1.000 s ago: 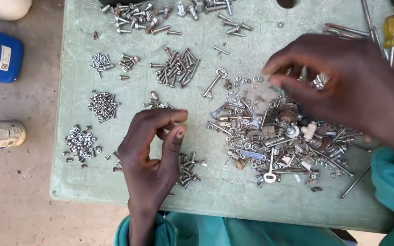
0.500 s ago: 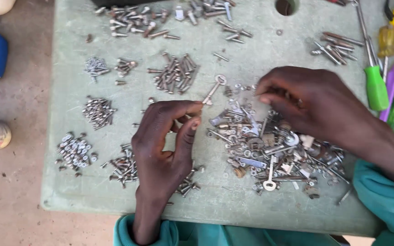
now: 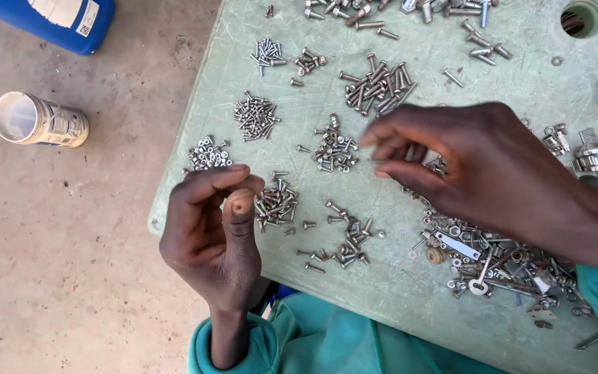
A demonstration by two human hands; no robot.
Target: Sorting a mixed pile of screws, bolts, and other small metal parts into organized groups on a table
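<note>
Left hand (image 3: 210, 232) was hovering over the near-left corner of the green table (image 3: 513, 41), grip pinched nearly shut with thumb and forefinger tips together; whatever was between them was too tiny to make out, so I couldn't tell if it held a screw at all. Right hand (image 3: 482, 166) was over the middle of the table, fingers loosely curled and a bit blurred, tips close together just right of a small screw pile (image 3: 335, 149), not clearly holding anything. That hand covered part of the mixed hardware heap (image 3: 493, 256), which spilled out under the wrist. Sorted bolts (image 3: 376, 83) sat further back, and a can (image 3: 39, 121) lay on the floor to the left, with a blue container (image 3: 50, 21) cut off at the top.
</note>
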